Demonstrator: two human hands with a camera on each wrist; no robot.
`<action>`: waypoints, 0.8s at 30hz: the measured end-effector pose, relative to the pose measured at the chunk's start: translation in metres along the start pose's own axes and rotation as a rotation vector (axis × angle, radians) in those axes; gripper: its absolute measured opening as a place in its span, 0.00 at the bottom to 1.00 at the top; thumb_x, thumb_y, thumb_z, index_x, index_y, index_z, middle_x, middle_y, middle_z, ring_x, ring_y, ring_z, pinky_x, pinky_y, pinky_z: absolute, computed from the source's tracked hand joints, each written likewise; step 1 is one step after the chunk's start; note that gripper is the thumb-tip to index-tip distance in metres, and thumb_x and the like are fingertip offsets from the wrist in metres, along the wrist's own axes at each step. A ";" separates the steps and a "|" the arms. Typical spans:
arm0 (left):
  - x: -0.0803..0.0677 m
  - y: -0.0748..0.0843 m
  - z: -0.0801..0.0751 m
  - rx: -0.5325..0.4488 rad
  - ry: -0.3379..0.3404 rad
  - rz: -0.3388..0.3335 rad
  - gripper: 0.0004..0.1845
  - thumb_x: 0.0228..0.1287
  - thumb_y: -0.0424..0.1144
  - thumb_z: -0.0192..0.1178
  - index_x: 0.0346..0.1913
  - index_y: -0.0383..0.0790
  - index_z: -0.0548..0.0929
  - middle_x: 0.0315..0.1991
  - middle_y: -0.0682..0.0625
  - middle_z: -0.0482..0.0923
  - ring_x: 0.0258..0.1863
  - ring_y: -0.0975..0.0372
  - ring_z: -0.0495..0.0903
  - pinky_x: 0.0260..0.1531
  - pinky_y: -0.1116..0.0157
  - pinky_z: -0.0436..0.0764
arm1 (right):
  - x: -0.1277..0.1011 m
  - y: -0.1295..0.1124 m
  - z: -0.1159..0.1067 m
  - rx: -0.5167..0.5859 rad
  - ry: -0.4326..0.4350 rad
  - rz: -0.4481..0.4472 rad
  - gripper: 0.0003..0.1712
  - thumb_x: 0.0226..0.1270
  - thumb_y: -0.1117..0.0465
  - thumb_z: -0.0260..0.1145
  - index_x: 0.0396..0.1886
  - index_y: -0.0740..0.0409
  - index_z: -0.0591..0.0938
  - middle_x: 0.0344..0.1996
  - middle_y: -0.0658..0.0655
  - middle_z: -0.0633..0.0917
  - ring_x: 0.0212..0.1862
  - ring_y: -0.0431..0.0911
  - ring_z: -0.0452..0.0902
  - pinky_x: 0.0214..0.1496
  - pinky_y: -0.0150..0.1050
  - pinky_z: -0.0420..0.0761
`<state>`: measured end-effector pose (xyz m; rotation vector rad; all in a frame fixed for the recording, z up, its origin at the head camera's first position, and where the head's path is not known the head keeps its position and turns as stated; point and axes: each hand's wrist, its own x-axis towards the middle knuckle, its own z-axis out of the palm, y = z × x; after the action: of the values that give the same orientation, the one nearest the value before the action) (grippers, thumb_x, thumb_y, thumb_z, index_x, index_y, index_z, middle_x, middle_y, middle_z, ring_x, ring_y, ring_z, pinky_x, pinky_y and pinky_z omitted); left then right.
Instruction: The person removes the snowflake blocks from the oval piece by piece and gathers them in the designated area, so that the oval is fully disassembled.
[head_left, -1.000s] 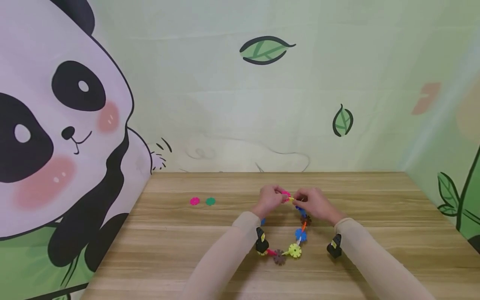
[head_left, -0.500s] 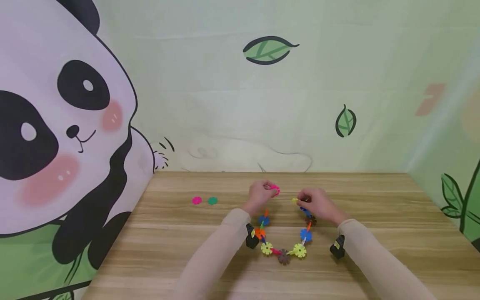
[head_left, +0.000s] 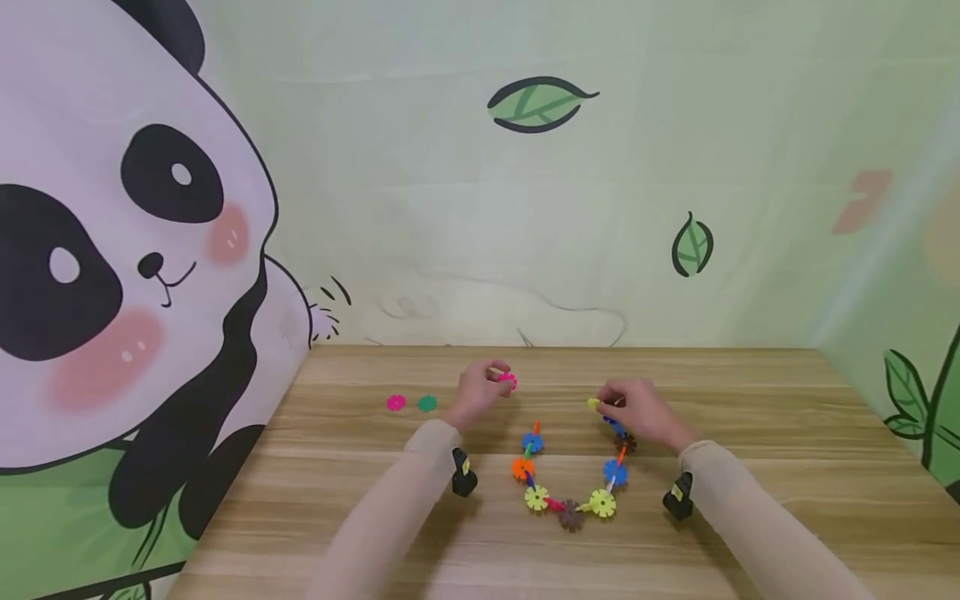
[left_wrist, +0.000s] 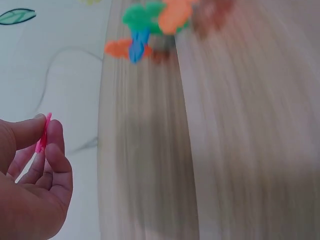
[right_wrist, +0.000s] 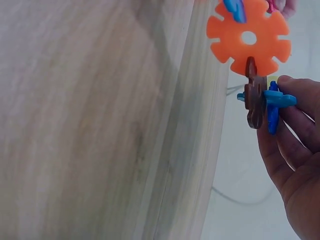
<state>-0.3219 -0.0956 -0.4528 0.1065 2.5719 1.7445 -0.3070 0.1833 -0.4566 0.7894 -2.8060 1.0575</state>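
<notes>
Smooth, slightly glossy plastic throughout the curved chain of multicoloured notched snowflake discs [head_left: 570,479], hard-edged and opaque, the same in the orange disc with a round centre hole [right_wrist: 248,37]. Thin, semi-glossy plastic in the pink notched disc [head_left: 507,382]. Matt, pale wood-grain laminate on the table top [head_left: 750,417], streaked lengthwise, smooth. Printed matt sheet, faintly creased, on the panda-and-leaf backdrop [head_left: 450,208]. Soft beige knit cloth on the sleeves [head_left: 390,508].
</notes>
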 end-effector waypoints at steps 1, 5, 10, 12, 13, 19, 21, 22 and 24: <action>0.000 -0.002 -0.004 0.007 0.006 -0.008 0.14 0.60 0.27 0.62 0.50 0.30 0.78 0.33 0.42 0.81 0.36 0.48 0.83 0.29 0.65 0.78 | 0.000 0.000 0.000 -0.002 0.000 0.000 0.05 0.62 0.63 0.67 0.32 0.61 0.83 0.29 0.49 0.83 0.33 0.41 0.78 0.40 0.43 0.81; 0.000 -0.012 -0.017 0.068 0.027 -0.016 0.16 0.58 0.28 0.64 0.50 0.32 0.79 0.38 0.42 0.80 0.37 0.54 0.81 0.29 0.67 0.77 | -0.001 0.001 0.001 0.009 0.010 -0.003 0.05 0.62 0.63 0.67 0.32 0.61 0.83 0.28 0.49 0.83 0.33 0.41 0.78 0.39 0.42 0.81; 0.002 -0.027 -0.031 0.139 0.041 -0.008 0.18 0.56 0.29 0.66 0.51 0.34 0.79 0.45 0.42 0.79 0.44 0.53 0.77 0.36 0.63 0.79 | -0.002 0.003 0.002 0.015 0.022 -0.018 0.03 0.62 0.64 0.66 0.31 0.60 0.83 0.28 0.49 0.83 0.33 0.41 0.79 0.37 0.41 0.80; 0.003 -0.031 -0.036 0.147 0.043 -0.012 0.18 0.56 0.29 0.66 0.51 0.34 0.79 0.45 0.42 0.78 0.45 0.52 0.77 0.37 0.62 0.79 | -0.002 0.003 0.001 0.014 0.023 -0.020 0.05 0.62 0.63 0.66 0.32 0.61 0.82 0.28 0.49 0.83 0.33 0.41 0.78 0.37 0.41 0.80; 0.003 -0.034 -0.038 0.147 0.043 -0.010 0.18 0.55 0.28 0.66 0.50 0.33 0.79 0.44 0.41 0.79 0.45 0.52 0.77 0.38 0.62 0.79 | -0.002 0.002 0.001 0.014 0.022 -0.016 0.05 0.63 0.62 0.66 0.32 0.61 0.82 0.28 0.49 0.83 0.33 0.41 0.78 0.37 0.41 0.80; -0.004 -0.040 -0.046 0.164 0.033 0.011 0.17 0.52 0.25 0.67 0.47 0.29 0.79 0.41 0.40 0.79 0.43 0.52 0.77 0.35 0.63 0.79 | -0.002 0.002 0.001 0.008 0.006 -0.001 0.03 0.63 0.63 0.66 0.33 0.59 0.83 0.29 0.49 0.83 0.34 0.41 0.78 0.39 0.42 0.80; -0.007 -0.042 -0.049 0.178 0.023 0.000 0.16 0.52 0.26 0.67 0.46 0.30 0.79 0.40 0.41 0.79 0.41 0.53 0.77 0.34 0.64 0.78 | -0.002 0.002 0.002 0.006 0.004 -0.005 0.04 0.63 0.63 0.66 0.33 0.59 0.83 0.29 0.49 0.83 0.34 0.41 0.78 0.39 0.42 0.80; -0.008 -0.043 -0.049 0.184 0.016 -0.015 0.16 0.53 0.26 0.67 0.46 0.30 0.79 0.39 0.41 0.79 0.40 0.54 0.77 0.35 0.64 0.78 | -0.002 0.002 0.002 0.006 0.003 -0.005 0.04 0.63 0.63 0.66 0.33 0.59 0.83 0.29 0.49 0.83 0.34 0.41 0.78 0.39 0.42 0.80; -0.009 -0.045 -0.051 0.199 0.002 -0.048 0.17 0.53 0.27 0.68 0.46 0.31 0.78 0.39 0.43 0.78 0.39 0.55 0.76 0.36 0.64 0.77 | -0.002 0.002 0.002 0.007 0.006 -0.005 0.04 0.63 0.63 0.66 0.33 0.60 0.82 0.29 0.49 0.83 0.34 0.42 0.78 0.39 0.43 0.80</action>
<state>-0.3177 -0.1603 -0.4761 0.0469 2.7190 1.4699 -0.3060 0.1849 -0.4597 0.7923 -2.7957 1.0673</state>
